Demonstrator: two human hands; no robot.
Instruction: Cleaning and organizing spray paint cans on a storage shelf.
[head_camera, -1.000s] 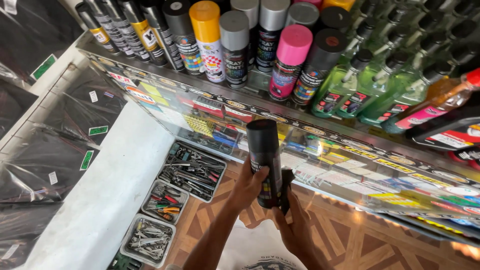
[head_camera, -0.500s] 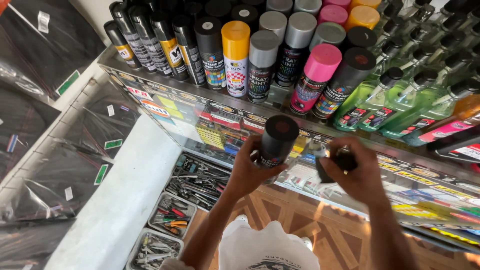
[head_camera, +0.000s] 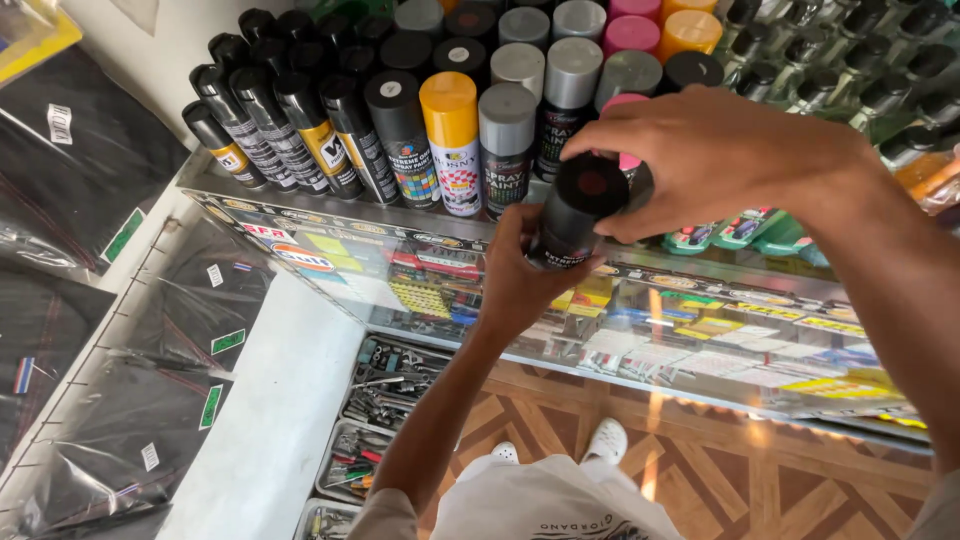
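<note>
My left hand (head_camera: 520, 275) grips the body of a black spray can (head_camera: 572, 215) held upright in front of a glass counter (head_camera: 700, 330). My right hand (head_camera: 720, 150) comes in from the right, and its fingers close around the can's black cap. Behind the can stand rows of spray cans (head_camera: 450, 120) on the counter top, with black, yellow, grey, pink and orange caps.
Green bottles (head_camera: 750, 230) stand at the right of the counter top. Packets lie inside the glass case. Trays of small tools (head_camera: 385, 400) sit on a white ledge at lower left. Black bagged items (head_camera: 90, 300) hang on the left wall. Below lies a patterned wooden floor (head_camera: 760, 480).
The can has been raised nearer the camera. My right hand, apart from it half a second ago, has moved left onto the can's cap. The view has shifted closer to the shelf.
</note>
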